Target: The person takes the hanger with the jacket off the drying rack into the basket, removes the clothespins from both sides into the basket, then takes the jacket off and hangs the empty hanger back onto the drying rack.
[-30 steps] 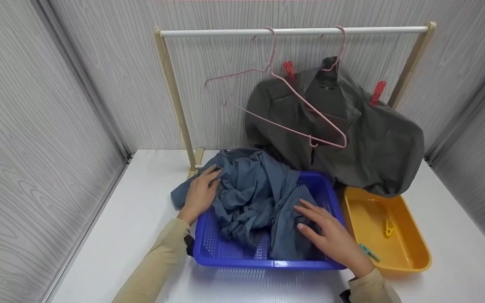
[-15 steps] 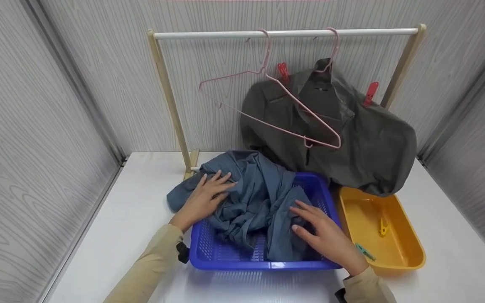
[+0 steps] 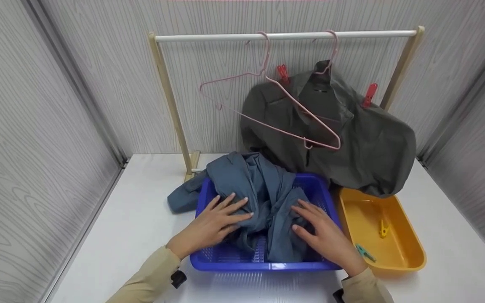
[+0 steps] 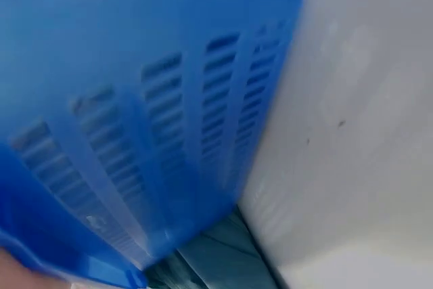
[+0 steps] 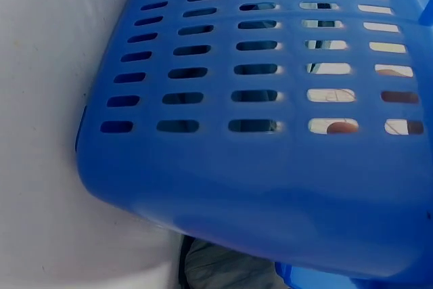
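Observation:
A blue-grey garment (image 3: 263, 181) lies bunched in a blue plastic basket (image 3: 276, 265), and one part of it hangs over the left rim onto the table. My left hand (image 3: 215, 223) rests on the left of the bundle with its fingers spread. On the right side, my right hand (image 3: 326, 237) touches the cloth with relaxed, spread fingers. The left wrist view is filled by the slotted basket wall (image 4: 189, 181), with some of the garment (image 4: 226, 255) below. The right wrist view shows the basket's other side (image 5: 250, 174); fingertips show through its slots.
Behind the basket stands a rack with a white bar (image 3: 213, 38). A bare pink hanger (image 3: 263, 122) hangs there beside a dark grey jacket (image 3: 364, 151) with red clothespins (image 3: 369, 94). At right, a yellow tray (image 3: 377, 261) holds a yellow clothespin (image 3: 383, 228) and a green one (image 3: 364, 252).
My left hand has moved from the garment's upper left edge toward me and to the right, drawing cloth inward over the basket. My right hand stays in nearly the same place.

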Action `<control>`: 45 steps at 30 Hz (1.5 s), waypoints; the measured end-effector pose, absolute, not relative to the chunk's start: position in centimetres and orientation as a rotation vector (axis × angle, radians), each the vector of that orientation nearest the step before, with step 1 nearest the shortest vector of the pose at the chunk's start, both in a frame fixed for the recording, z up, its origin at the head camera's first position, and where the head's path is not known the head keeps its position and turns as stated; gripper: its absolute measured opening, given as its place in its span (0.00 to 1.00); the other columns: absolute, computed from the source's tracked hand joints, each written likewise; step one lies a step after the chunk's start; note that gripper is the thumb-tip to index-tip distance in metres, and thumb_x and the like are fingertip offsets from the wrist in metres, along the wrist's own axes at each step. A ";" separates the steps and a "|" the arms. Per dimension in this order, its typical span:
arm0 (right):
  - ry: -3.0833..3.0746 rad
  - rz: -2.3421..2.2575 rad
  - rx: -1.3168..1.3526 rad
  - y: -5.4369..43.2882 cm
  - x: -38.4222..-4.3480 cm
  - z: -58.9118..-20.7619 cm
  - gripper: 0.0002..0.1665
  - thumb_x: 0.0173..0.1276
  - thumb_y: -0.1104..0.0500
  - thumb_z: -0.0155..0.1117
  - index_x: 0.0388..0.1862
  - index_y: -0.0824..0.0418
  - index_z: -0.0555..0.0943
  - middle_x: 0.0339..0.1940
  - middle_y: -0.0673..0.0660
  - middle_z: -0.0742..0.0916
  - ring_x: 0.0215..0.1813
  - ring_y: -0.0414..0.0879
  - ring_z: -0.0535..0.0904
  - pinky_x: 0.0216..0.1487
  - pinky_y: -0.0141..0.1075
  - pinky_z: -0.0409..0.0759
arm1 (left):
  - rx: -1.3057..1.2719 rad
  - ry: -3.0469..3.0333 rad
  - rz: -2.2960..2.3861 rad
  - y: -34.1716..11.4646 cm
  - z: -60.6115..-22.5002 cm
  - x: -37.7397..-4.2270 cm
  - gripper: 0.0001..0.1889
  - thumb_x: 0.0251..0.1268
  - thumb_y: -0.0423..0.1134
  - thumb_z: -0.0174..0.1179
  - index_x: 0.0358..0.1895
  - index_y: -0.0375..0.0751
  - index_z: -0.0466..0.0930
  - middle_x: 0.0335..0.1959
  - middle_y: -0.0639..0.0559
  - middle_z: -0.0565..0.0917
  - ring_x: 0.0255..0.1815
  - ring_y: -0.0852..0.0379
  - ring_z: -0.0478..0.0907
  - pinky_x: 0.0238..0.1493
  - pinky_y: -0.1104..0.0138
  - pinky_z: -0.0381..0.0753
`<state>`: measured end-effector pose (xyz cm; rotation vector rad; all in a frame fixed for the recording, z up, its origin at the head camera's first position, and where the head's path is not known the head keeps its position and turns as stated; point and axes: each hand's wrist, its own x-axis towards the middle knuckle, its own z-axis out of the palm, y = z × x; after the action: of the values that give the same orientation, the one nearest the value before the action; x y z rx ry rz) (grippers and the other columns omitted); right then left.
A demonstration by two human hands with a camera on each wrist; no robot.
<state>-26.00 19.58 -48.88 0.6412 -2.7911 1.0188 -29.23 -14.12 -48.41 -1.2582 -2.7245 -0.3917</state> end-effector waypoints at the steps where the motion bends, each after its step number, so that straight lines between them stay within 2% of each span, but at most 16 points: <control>1: -2.793 1.014 0.641 19.6 -26.0 -48.9 0.31 0.72 0.45 0.62 0.70 0.53 0.73 0.75 0.55 0.67 0.75 0.58 0.58 0.68 0.62 0.57 | -1.282 -2.730 -0.360 -14.0 -48.4 -28.8 0.26 0.76 0.44 0.53 0.73 0.68 0.62 0.79 0.58 0.52 0.78 0.48 0.45 0.72 0.43 0.46; 9: -2.784 1.027 0.630 19.9 -25.9 -48.8 0.29 0.72 0.47 0.62 0.69 0.54 0.74 0.75 0.56 0.67 0.75 0.58 0.58 0.69 0.61 0.57 | -1.421 -2.762 -0.208 -13.0 -48.6 -27.4 0.22 0.77 0.51 0.49 0.71 0.66 0.67 0.78 0.58 0.55 0.78 0.49 0.48 0.70 0.42 0.53; 13: -2.790 1.028 0.633 19.8 -25.9 -48.8 0.30 0.73 0.46 0.61 0.69 0.54 0.74 0.76 0.56 0.67 0.76 0.58 0.57 0.69 0.61 0.57 | -1.398 -2.844 -0.335 -13.1 -48.4 -27.6 0.25 0.76 0.61 0.44 0.71 0.64 0.67 0.77 0.60 0.56 0.78 0.52 0.48 0.71 0.44 0.51; 16: -2.796 1.022 0.633 19.7 -25.8 -48.8 0.30 0.72 0.45 0.61 0.70 0.53 0.74 0.76 0.55 0.66 0.76 0.58 0.57 0.68 0.62 0.57 | -1.351 -2.851 -0.524 -13.5 -48.1 -28.3 0.28 0.74 0.65 0.41 0.71 0.61 0.68 0.77 0.60 0.58 0.78 0.52 0.49 0.72 0.45 0.50; 21: -2.799 1.026 0.635 19.8 -25.7 -48.9 0.29 0.72 0.45 0.62 0.69 0.51 0.75 0.76 0.54 0.67 0.76 0.57 0.57 0.68 0.62 0.57 | -1.166 -2.747 -0.746 -15.1 -47.4 -31.0 0.27 0.76 0.60 0.46 0.71 0.54 0.71 0.75 0.53 0.62 0.76 0.49 0.54 0.71 0.48 0.54; 25: -2.802 1.046 0.639 19.9 -25.7 -48.8 0.28 0.72 0.45 0.62 0.68 0.50 0.76 0.75 0.52 0.67 0.76 0.56 0.57 0.68 0.62 0.57 | -0.948 -2.802 -0.809 -16.9 -46.6 -33.7 0.28 0.75 0.60 0.47 0.73 0.55 0.66 0.77 0.52 0.59 0.76 0.48 0.53 0.71 0.48 0.56; 31: -2.812 1.074 0.654 20.0 -25.6 -48.7 0.28 0.71 0.43 0.62 0.68 0.49 0.76 0.75 0.50 0.67 0.76 0.55 0.57 0.69 0.61 0.57 | -0.799 -2.879 -0.826 -18.5 -46.1 -37.0 0.30 0.76 0.56 0.49 0.76 0.51 0.61 0.77 0.45 0.56 0.75 0.40 0.55 0.69 0.44 0.58; 36: -2.804 1.067 0.668 19.9 -25.6 -48.6 0.28 0.71 0.44 0.63 0.68 0.50 0.76 0.75 0.52 0.68 0.76 0.55 0.58 0.68 0.61 0.58 | -0.745 -2.905 -0.808 -17.5 -47.2 -38.3 0.34 0.75 0.57 0.49 0.77 0.46 0.58 0.77 0.42 0.56 0.75 0.41 0.54 0.70 0.47 0.56; 40: -2.797 1.060 0.679 19.8 -25.7 -48.6 0.28 0.71 0.44 0.63 0.68 0.50 0.76 0.75 0.52 0.67 0.76 0.56 0.58 0.69 0.61 0.57 | -0.663 -2.890 -0.838 -15.9 -48.5 -38.9 0.37 0.73 0.60 0.50 0.75 0.39 0.57 0.75 0.40 0.60 0.75 0.44 0.55 0.71 0.53 0.56; 45: -2.752 1.147 0.662 19.9 -25.6 -48.8 0.27 0.71 0.46 0.63 0.67 0.50 0.77 0.74 0.50 0.69 0.75 0.55 0.59 0.68 0.61 0.58 | -0.569 -2.851 -0.909 -15.0 -49.2 -39.3 0.42 0.69 0.60 0.57 0.77 0.43 0.52 0.73 0.39 0.61 0.74 0.44 0.56 0.70 0.51 0.58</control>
<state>-25.56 19.94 -48.80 0.6625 -2.7525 1.1474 -39.26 -15.01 -49.21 -0.5693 -2.8513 -0.9094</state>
